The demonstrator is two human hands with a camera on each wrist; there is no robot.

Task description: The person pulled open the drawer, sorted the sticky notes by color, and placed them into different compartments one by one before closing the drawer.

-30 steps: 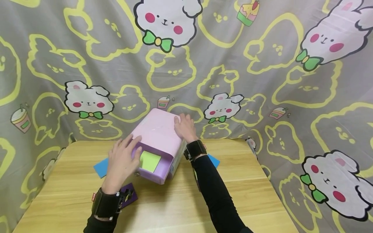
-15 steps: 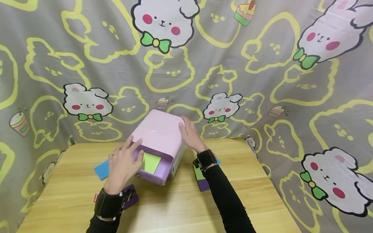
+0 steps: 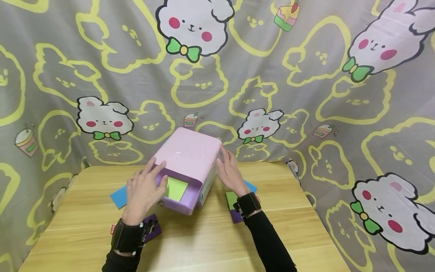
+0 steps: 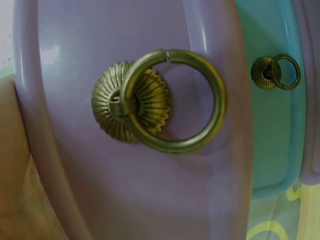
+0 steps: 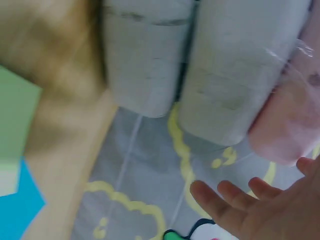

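The left hand (image 3: 144, 190) is resting spread fingers on the pink drawer box (image 3: 188, 151), mid-frame; the right hand (image 3: 232, 174), fingers apart, is hovering just beside it. A wooden desk (image 3: 295, 223) is filling the lower frame, a patterned curtain (image 3: 265, 64) the upper.

Glossy plastic drawer (image 4: 130, 180), metal ring pull (image 4: 150, 105), wood-grain table (image 3: 210, 241)

Legible text: none. Red tag (image 3: 113, 229) on my left wristband (image 3: 127, 236), head view, eight o'clock: unreadable. Pale marks (image 3: 167, 142), ten o'clock on pink cabinet (image 3: 190, 155) top: likewise.
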